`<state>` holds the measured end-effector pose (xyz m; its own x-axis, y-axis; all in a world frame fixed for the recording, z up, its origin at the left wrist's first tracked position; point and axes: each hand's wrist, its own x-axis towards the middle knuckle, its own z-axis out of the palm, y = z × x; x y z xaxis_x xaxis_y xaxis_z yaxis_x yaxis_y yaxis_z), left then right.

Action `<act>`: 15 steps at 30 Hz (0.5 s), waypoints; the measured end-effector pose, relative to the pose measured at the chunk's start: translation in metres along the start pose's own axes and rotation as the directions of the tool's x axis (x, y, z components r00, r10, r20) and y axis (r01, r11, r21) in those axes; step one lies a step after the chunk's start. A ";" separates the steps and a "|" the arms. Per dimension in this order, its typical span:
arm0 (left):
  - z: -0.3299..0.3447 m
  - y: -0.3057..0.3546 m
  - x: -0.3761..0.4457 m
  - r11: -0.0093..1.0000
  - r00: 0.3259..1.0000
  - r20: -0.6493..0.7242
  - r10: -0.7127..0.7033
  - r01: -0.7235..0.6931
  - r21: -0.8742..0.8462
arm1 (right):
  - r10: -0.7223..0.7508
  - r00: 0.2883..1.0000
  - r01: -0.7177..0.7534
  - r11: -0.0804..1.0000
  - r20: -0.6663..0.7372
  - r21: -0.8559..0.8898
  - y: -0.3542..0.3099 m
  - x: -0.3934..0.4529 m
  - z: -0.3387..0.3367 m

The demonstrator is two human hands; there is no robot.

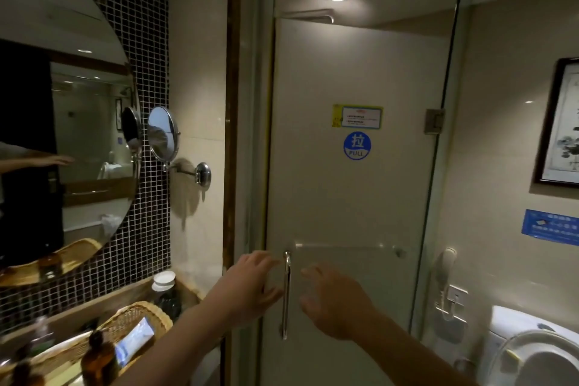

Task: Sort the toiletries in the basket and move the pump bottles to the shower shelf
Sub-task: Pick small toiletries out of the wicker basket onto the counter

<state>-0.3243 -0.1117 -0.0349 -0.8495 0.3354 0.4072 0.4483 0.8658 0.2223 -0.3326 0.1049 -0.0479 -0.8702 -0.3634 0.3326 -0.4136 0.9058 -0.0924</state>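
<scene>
A glass shower door [351, 197] with a vertical metal handle [285, 294] is shut in front of me. My left hand [250, 285] is open just left of the handle, fingers spread, thumb near the bar. My right hand [335, 301] is open just right of it, not touching. At the lower left a wicker basket [138, 320] on the counter holds a blue-white packet [134, 345]. An amber pump bottle [100, 360] stands in front of the basket, and more dark bottles [25, 370] are at the frame's corner. The shower shelf is not in view.
A round wall mirror [62, 103] and a small swing-arm mirror [163, 133] hang at the left. White cups [163, 280] sit on the counter's far end. A toilet [532, 351], wall phone [446, 279] and framed picture [560, 122] are at the right.
</scene>
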 end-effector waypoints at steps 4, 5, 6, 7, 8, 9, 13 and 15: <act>0.000 -0.025 0.017 0.998 0.998 -0.022 -0.057 0.058 0.029 | -0.069 0.998 0.069 0.995 -0.004 0.069 -0.001 0.043 0.016; 0.001 -0.032 0.021 0.997 0.997 -0.034 -0.073 0.074 0.028 | -0.089 0.996 0.088 0.992 0.000 0.095 -0.001 0.055 0.020; 0.000 -0.040 0.026 0.996 0.995 -0.043 -0.087 0.088 0.028 | -0.106 0.994 0.105 0.987 0.000 0.119 -0.002 0.066 0.023; -0.001 -0.046 0.030 0.994 0.994 -0.050 -0.101 0.103 0.031 | -0.122 0.993 0.121 0.983 -0.008 0.135 -0.002 0.078 0.025; -0.002 -0.053 0.034 0.992 0.991 -0.056 -0.119 0.121 0.037 | -0.139 0.990 0.141 0.980 -0.020 0.142 -0.002 0.090 0.028; -0.003 -0.060 0.038 0.989 0.989 -0.060 -0.138 0.141 0.042 | -0.159 0.987 0.162 0.976 -0.029 0.146 -0.002 0.101 0.031; -0.008 -0.084 0.045 0.974 0.974 -0.073 -0.216 0.220 0.056 | -0.241 0.970 0.243 0.954 -0.033 0.174 -0.009 0.135 0.040; -0.010 -0.093 0.043 0.964 0.964 -0.082 -0.255 0.260 0.057 | -0.276 0.960 0.278 0.939 -0.037 0.202 -0.016 0.147 0.042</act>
<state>-0.3999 -0.1815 -0.0286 -0.9101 0.0723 0.4080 0.1957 0.9429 0.2695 -0.4653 0.0283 -0.0375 -0.7115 -0.5911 0.3799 -0.6844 0.7055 -0.1841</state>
